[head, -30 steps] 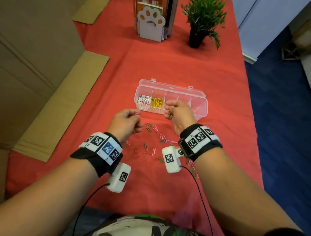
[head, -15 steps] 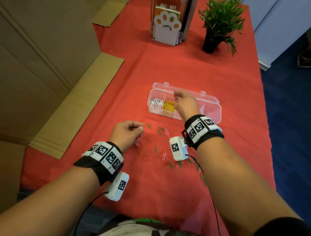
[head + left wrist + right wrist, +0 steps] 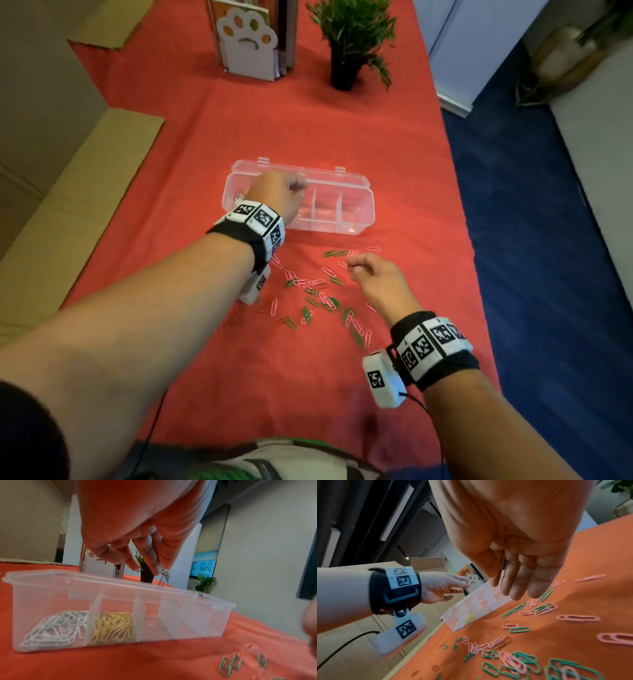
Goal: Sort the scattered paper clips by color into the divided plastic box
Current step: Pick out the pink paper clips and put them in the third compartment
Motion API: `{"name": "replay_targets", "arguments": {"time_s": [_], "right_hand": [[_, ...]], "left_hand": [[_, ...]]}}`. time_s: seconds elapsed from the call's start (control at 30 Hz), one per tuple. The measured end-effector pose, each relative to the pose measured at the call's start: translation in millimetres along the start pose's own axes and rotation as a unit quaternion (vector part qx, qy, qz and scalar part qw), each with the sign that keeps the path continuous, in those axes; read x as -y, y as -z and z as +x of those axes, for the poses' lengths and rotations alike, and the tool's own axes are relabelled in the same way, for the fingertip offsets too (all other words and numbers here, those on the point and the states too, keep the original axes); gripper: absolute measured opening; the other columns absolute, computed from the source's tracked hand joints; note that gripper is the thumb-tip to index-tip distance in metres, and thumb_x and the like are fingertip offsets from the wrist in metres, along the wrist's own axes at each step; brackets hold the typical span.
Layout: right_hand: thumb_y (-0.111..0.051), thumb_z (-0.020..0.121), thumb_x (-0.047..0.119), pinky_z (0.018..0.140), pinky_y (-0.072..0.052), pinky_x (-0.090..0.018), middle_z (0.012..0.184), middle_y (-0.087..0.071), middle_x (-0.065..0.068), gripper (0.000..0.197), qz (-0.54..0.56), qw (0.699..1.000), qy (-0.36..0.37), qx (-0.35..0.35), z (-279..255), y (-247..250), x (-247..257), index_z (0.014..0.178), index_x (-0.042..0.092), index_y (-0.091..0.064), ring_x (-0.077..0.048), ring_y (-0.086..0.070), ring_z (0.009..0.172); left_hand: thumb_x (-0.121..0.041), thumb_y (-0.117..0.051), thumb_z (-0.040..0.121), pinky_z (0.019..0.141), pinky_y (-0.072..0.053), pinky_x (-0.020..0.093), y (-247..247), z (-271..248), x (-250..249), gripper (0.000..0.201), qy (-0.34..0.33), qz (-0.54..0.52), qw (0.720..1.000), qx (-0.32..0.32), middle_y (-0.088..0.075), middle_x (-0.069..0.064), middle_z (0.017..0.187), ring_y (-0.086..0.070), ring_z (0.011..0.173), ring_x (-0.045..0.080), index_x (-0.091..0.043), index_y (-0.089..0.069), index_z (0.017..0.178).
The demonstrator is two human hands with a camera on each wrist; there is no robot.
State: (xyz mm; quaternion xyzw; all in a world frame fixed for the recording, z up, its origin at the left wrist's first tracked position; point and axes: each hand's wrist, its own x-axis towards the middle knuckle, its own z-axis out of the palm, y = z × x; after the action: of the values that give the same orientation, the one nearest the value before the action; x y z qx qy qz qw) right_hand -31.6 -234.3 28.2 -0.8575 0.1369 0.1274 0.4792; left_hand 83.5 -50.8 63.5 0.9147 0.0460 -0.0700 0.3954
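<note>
A clear divided plastic box [image 3: 356, 222] lies open on the red cloth. White clips [image 3: 51, 630] fill its leftmost compartment and yellow clips [image 3: 113, 626] the second one; the other compartments look bare. My left hand [image 3: 301, 190] hovers over the box [image 3: 51, 601], fingers pointing down, and pinches a thin paper clip [image 3: 161, 581] of unclear colour above the middle compartments. My right hand [image 3: 356, 267] hangs over the scattered pink and green clips [image 3: 318, 294]. Its fingers [image 3: 513, 591] are loosely extended and hold nothing.
A white paw-shaped book stand [image 3: 248, 44] and a potted plant [image 3: 346, 41] stand at the table's far end. Cardboard sheets [image 3: 85, 164] lie along the left side. Beyond the cloth's right edge is blue carpet [image 3: 531, 240].
My left hand went from the clip pile up over the box with a clip. My right hand left the box and came back above the scattered clips.
</note>
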Motion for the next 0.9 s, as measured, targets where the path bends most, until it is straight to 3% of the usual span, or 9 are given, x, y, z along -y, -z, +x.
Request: {"name": "replay_targets", "arguments": {"time_s": [0.07, 0.17, 0.27, 0.4, 0.53, 0.63, 0.7, 0.8, 0.9], "right_hand": [[-0.049, 0.088, 0.005, 0.082, -0.043, -0.022, 0.093, -0.064, 0.001, 0.024, -0.026, 1.000, 0.000, 0.011, -3.2, 3.2, -7.6, 0.102, 0.013, -0.066, -0.014, -0.059, 0.087], [-0.052, 0.087, 0.009, 0.079, -0.042, -0.020, 0.092, -0.065, -0.001, 0.018, -0.113, 0.993, 0.019, 0.031, -5.4, -2.2, -8.5, 0.097, 0.013, -0.067, -0.013, -0.057, 0.084], [-0.053, 0.086, 0.013, 0.078, -0.045, -0.028, 0.091, -0.069, -0.010, 0.014, -0.202, 0.976, 0.060, 0.060, -1.0, -23.7, 0.8, 0.089, 0.009, -0.067, -0.024, -0.062, 0.087], [-0.051, 0.087, 0.020, 0.078, -0.046, -0.035, 0.097, -0.064, -0.018, 0.020, -0.312, 0.937, 0.138, 0.072, 12.1, -65.7, 23.9, 0.088, 0.005, -0.064, -0.035, -0.060, 0.094], [-0.057, 0.086, 0.031, 0.087, -0.046, -0.039, 0.107, -0.061, -0.018, 0.033, -0.407, 0.899, 0.161, 0.036, 20.7, -96.2, 42.3, 0.102, 0.002, -0.062, -0.036, -0.057, 0.103], [-0.048, 0.085, 0.009, 0.087, -0.046, -0.042, 0.110, -0.058, -0.019, 0.027, -0.456, 0.873, 0.173, 0.031, 23.5, -109.1, 45.4, 0.108, -0.001, -0.056, -0.037, -0.056, 0.105], [-0.040, 0.083, 0.001, 0.087, -0.046, -0.043, 0.112, -0.057, -0.021, 0.031, -0.466, 0.865, 0.176, 0.049, 21.2, -111.2, 46.4, 0.110, -0.003, -0.053, -0.037, -0.055, 0.105], [-0.040, 0.087, 0.005, 0.084, -0.046, -0.043, 0.112, -0.056, -0.020, 0.025, -0.473, 0.862, 0.178, 0.039, 16.4, -109.4, 42.7, 0.110, 0.000, -0.049, -0.037, -0.055, 0.104], [-0.041, 0.090, 0.009, 0.083, -0.045, -0.043, 0.112, -0.055, -0.019, 0.022, -0.488, 0.856, 0.169, 0.033, 8.9, -104.7, 36.1, 0.109, 0.002, -0.048, -0.037, -0.054, 0.104]], "left_hand": [[-0.023, -0.056, 0.086, 0.082, -0.044, 0.023, -3.0, -2.7, 1.7, 0.025, 0.003, 0.041, 0.999, 0.004, -0.071, -0.001, 0.109, -0.065, 0.097, 0.021, -0.028, -0.068, 0.107], [-0.013, -0.058, 0.085, 0.084, -0.043, 0.021, -3.0, -20.3, 15.3, 0.025, -0.039, 0.036, 0.998, 0.022, -0.071, 0.006, 0.108, -0.065, 0.100, 0.022, -0.019, -0.070, 0.106], [-0.010, -0.064, 0.082, 0.090, -0.044, 0.024, -0.2, -52.3, 43.2, 0.022, -0.059, 0.072, 0.992, 0.080, -0.072, 0.006, 0.104, -0.065, 0.101, 0.021, -0.016, -0.072, 0.101], [-0.008, -0.059, 0.082, 0.089, -0.048, 0.028, 0.4, -92.9, 87.7, 0.028, -0.056, 0.204, 0.956, 0.203, -0.072, 0.004, 0.106, -0.064, 0.103, 0.022, -0.020, -0.071, 0.103], [-0.009, -0.061, 0.079, 0.086, -0.049, 0.034, 4.9, -107.3, 111.5, 0.025, -0.072, 0.209, 0.959, 0.179, -0.069, 0.005, 0.104, -0.063, 0.099, 0.026, -0.020, -0.070, 0.100], [-0.013, -0.065, 0.078, 0.084, -0.044, 0.030, 10.0, -109.0, 119.1, 0.020, -0.075, 0.216, 0.959, 0.165, -0.065, 0.007, 0.102, -0.060, 0.100, 0.026, -0.017, -0.071, 0.097], [-0.010, -0.060, 0.077, 0.083, -0.045, 0.031, 13.2, -110.0, 125.4, 0.020, -0.053, 0.243, 0.956, 0.156, -0.062, 0.006, 0.103, -0.060, 0.101, 0.026, -0.018, -0.072, 0.091], [-0.005, -0.052, 0.074, 0.083, -0.050, 0.036, 15.2, -107.0, 127.8, 0.028, -0.027, 0.246, 0.957, 0.153, -0.061, 0.006, 0.101, -0.060, 0.099, 0.029, -0.019, -0.072, 0.089], [-0.009, -0.054, 0.078, 0.085, -0.050, 0.038, 12.2, -91.7, 115.0, 0.026, -0.065, 0.215, 0.964, 0.142, -0.063, 0.009, 0.099, -0.061, 0.097, 0.030, -0.018, -0.071, 0.095]]}}
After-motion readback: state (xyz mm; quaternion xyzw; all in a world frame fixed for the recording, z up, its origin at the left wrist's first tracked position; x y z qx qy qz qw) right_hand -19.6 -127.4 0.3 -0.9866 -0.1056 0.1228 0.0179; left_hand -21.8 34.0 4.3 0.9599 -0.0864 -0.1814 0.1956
